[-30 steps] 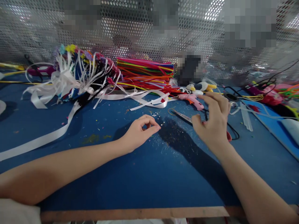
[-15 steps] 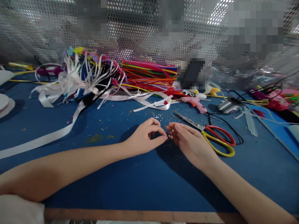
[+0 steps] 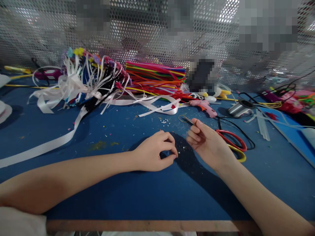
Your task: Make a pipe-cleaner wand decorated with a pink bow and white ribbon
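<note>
My left hand (image 3: 158, 152) rests low over the blue table, fingers curled and thumb brought up to the fingertips. Whatever is in that pinch is too small to make out. To its right, my right hand (image 3: 209, 142) is raised, thumb pressed to the forefinger and the other fingers folded in. What it grips is also unclear. A few tiny white beads (image 3: 183, 147) show between the hands, above or on the shadowed table; I cannot tell which. Farther back lies a cluster of small white beads (image 3: 164, 122). Scissors with red and yellow handles (image 3: 232, 136) lie partly behind my right hand.
Behind are a pink glue gun (image 3: 204, 107), a wire spool (image 3: 240, 108), clear glue sticks (image 3: 262, 124) and a stack of coloured pipe cleaners (image 3: 155, 78). At left, white ribbon (image 3: 56, 142) trails from a bundle of ribboned flowers (image 3: 95, 75). A perforated metal screen (image 3: 142, 29) stands behind the table.
My right hand has moved up and right, away from my left hand, and its fingers have closed into a pinch. My left hand has dropped slightly toward the table.
</note>
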The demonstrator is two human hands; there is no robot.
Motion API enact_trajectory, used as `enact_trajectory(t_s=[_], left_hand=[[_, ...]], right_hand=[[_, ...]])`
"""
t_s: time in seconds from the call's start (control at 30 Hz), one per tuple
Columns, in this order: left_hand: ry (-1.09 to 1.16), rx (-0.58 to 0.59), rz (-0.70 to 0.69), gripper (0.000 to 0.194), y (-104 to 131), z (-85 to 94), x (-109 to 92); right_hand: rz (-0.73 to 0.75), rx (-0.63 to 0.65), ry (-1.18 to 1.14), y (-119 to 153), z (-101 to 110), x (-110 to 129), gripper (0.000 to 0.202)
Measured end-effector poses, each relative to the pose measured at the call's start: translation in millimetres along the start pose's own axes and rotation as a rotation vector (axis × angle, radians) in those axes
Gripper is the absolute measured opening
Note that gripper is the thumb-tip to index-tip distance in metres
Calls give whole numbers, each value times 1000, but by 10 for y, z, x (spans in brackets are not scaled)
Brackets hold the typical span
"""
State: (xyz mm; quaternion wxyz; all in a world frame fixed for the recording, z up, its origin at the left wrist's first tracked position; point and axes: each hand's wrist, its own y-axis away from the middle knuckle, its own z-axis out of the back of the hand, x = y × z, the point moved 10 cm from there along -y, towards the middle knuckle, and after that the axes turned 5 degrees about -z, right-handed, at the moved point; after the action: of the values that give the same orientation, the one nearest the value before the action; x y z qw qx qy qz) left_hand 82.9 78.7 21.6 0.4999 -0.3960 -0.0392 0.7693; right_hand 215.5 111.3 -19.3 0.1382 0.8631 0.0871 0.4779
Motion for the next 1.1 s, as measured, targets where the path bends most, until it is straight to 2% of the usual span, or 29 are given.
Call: enact_trajectory(t_s=[0.2, 0.33, 0.4, 0.67, 0.87, 1.03, 1.1], left_hand=[[85, 1, 62, 18, -16, 1, 67], [234, -105, 341, 25, 33, 83, 367], [314, -143, 415, 29, 56, 97, 452], [580, -234, 394, 24, 51, 115, 482], [713, -369, 517, 18, 111, 144, 634], [772, -518, 611, 22, 202, 178, 764], [749, -516, 603, 22, 205, 181, 767]], right_hand=[[-41, 66, 220, 54, -88, -93, 22], [-149, 136, 326, 96, -135, -258, 29], [-185, 184, 354, 116, -170, -317, 32], [-224, 312, 492, 203, -282, -418, 37], [-204, 351, 656, 224, -291, -454, 38], [-233, 401, 807, 248, -275, -517, 35], [-145, 343, 782, 221, -276, -423, 32]])
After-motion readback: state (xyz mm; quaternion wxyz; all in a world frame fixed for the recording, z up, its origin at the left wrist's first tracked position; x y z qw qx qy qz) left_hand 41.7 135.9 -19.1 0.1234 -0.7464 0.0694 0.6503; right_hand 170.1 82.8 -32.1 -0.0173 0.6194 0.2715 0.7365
